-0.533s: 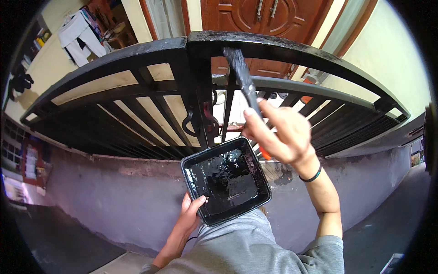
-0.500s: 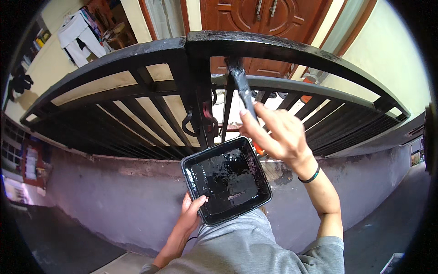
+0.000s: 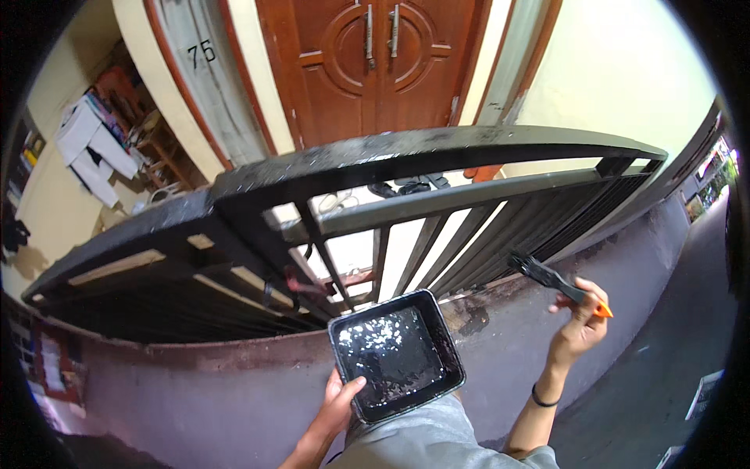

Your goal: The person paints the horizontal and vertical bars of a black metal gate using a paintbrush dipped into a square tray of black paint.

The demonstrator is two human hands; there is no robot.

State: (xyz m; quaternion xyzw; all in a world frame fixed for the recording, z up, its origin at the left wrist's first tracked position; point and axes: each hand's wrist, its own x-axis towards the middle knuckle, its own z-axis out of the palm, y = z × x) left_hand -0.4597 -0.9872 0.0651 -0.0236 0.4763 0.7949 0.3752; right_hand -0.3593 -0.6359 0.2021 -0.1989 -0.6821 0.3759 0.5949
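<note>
My left hand grips the near left edge of a square black paint tray, its thumb over the rim. Glossy black paint coats the tray's inside. Out to the right, my right hand is closed round the handle of a paintbrush with an orange end. The dark, paint-covered bristles point up and left, in front of the gate's right bars; whether they touch is unclear. The black metal gate stands ahead, its curved top rail shiny on the left and duller on the right.
A low grey-purple wall runs beneath the gate. Behind it are a brown double door, dark footwear on the floor and hanging clothes at the left. A reddish latch sits on the gate near the tray.
My right hand and the brush have swung right and down from the upper rail near the gate's middle. The view has turned, showing more of the door; the tray stays in my left hand.
</note>
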